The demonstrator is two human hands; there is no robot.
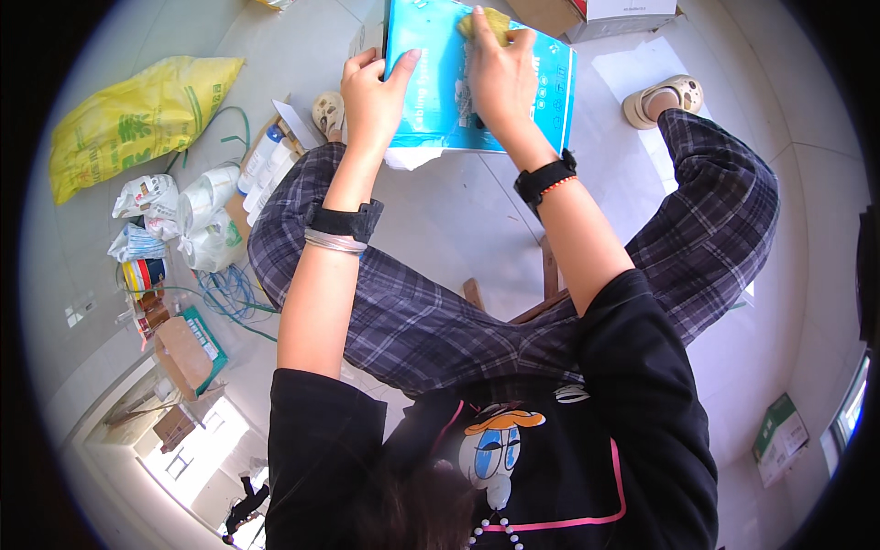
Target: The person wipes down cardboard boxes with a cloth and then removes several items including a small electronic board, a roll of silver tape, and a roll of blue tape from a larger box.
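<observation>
A blue printed cardboard box (440, 82) stands before me between my spread knees, near the top of the view. My left hand (377, 93) grips its left edge, thumb on the printed face and fingers around the side. In my right hand (502, 75) is a yellowish sponge or folded cloth (489, 26), pressed against the box's face with the index finger stretched over it. White paper or plastic (412, 158) sticks out under the box's lower edge. The far end of the box is cut off by the frame.
To the left lie a yellow woven sack (141, 124), white plastic bags (210, 234), white bottles in a carton (265, 161) and tangled blue cord (234, 292). A cardboard box (612, 17) stands at the top right. A green-and-white box (780, 440) sits lower right. Another person (246, 509) appears far back.
</observation>
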